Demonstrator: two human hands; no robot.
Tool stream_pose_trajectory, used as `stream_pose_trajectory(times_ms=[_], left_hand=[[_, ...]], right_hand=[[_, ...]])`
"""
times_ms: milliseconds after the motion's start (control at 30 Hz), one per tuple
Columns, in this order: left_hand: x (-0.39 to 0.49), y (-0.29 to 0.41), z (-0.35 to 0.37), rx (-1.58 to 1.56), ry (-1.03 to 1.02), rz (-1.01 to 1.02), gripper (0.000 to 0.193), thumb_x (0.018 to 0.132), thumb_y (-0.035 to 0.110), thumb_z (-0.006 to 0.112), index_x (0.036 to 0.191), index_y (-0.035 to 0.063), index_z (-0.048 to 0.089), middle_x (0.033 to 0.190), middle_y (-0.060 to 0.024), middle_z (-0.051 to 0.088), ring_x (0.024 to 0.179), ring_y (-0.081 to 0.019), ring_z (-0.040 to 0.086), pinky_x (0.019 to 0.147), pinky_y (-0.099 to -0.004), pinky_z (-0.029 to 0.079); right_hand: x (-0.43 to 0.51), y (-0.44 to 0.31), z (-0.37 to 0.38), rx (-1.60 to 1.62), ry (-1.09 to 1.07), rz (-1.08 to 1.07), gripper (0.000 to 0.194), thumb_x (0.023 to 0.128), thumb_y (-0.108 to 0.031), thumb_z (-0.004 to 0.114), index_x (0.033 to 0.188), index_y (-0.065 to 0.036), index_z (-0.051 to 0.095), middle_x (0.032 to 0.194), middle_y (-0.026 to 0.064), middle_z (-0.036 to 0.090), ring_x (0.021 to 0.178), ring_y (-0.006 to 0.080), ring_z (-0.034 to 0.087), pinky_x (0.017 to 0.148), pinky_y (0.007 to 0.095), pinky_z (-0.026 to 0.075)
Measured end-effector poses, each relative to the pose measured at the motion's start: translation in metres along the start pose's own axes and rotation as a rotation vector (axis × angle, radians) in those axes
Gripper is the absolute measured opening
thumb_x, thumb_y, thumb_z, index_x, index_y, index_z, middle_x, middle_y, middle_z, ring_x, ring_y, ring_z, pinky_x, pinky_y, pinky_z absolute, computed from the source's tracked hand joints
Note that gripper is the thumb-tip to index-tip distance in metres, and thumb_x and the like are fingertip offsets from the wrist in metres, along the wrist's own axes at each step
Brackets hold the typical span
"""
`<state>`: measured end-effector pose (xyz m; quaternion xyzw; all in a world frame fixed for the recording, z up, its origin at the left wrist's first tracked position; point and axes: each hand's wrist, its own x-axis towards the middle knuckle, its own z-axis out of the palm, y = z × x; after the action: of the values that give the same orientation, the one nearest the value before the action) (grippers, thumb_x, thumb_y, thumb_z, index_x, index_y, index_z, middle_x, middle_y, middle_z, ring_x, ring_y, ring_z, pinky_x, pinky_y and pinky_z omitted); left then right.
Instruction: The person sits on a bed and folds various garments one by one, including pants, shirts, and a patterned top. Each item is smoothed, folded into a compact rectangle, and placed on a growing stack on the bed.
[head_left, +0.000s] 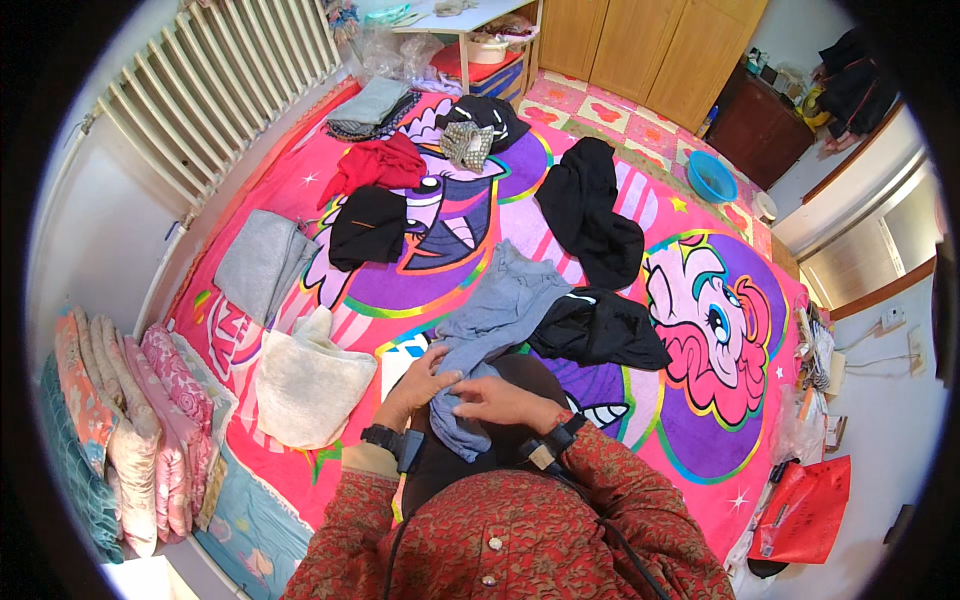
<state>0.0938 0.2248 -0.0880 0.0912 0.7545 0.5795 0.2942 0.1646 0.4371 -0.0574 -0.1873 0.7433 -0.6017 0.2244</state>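
A pair of blue-grey trousers lies stretched from the blanket towards me, one leg end draped over my lap. My left hand holds the left edge of that leg between thumb and fingers. From the other side my right hand grips the same leg, its fingertips close to my left thumb. Just right of the trousers' waist is a crumpled black garment with a white stripe. A cream fleece garment, loosely folded, rests left of my left hand.
A pink cartoon blanket spreads beneath several garments, including black trousers, a folded black garment, a grey one and a red one. Folded quilts stand at left below a radiator. A red bag lies at right.
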Motion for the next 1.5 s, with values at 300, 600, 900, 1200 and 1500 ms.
stream_pose_trajectory(times_ms=[300,600,900,1200,1500], left_hand=[[-0.008,-0.002,0.011,0.287,0.092,0.103,0.050,0.082,0.010,0.069,0.129,-0.0015,0.060,0.117,-0.0207,0.068,0.111,-0.0308,0.065,0.098,-0.0366,0.049],[0.041,-0.001,-0.010,-0.300,0.372,-0.105,0.038,0.075,0.000,0.059,0.111,-0.0004,0.069,0.104,-0.0100,0.070,0.097,-0.0229,0.067,0.088,-0.0362,0.053],[-0.032,0.033,-0.251,-0.646,0.984,0.513,0.030,0.094,0.022,0.057,0.116,0.0034,0.066,0.117,-0.0083,0.065,0.105,-0.0241,0.061,0.096,-0.0380,0.049],[-0.127,-0.102,-0.306,0.685,1.349,-0.065,0.043,0.089,0.008,0.055,0.128,-0.0106,0.058,0.123,-0.0252,0.066,0.110,-0.0350,0.063,0.099,-0.0409,0.049],[-0.059,-0.149,-0.093,0.937,0.697,0.103,0.022,0.080,0.003,0.058,0.101,0.0029,0.065,0.121,-0.0233,0.062,0.119,-0.0439,0.056,0.104,-0.0504,0.044]], right_hand=[[-0.029,0.065,-0.075,0.045,0.622,0.358,0.024,0.099,-0.023,0.063,0.102,0.000,0.067,0.081,0.0053,0.068,0.070,0.0126,0.066,0.063,0.0277,0.054],[0.047,0.072,-0.078,0.347,0.659,0.292,0.067,0.095,-0.036,0.069,0.145,0.001,0.043,0.111,0.0141,0.066,0.086,0.0200,0.070,0.063,0.0302,0.054],[0.058,0.113,-0.185,-0.256,1.179,0.195,0.029,0.088,-0.016,0.065,0.112,0.000,0.068,0.106,0.0196,0.070,0.100,0.0368,0.067,0.090,0.0431,0.053],[0.038,0.162,-0.363,-1.040,1.204,0.649,0.082,0.076,-0.042,0.083,0.137,0.000,0.047,0.135,0.0257,0.056,0.129,0.0430,0.052,0.106,0.0531,0.040],[0.070,0.187,-0.340,-0.865,0.955,0.845,0.048,0.083,-0.027,0.071,0.125,-0.006,0.061,0.105,0.0230,0.071,0.102,0.0436,0.067,0.088,0.0524,0.053]])
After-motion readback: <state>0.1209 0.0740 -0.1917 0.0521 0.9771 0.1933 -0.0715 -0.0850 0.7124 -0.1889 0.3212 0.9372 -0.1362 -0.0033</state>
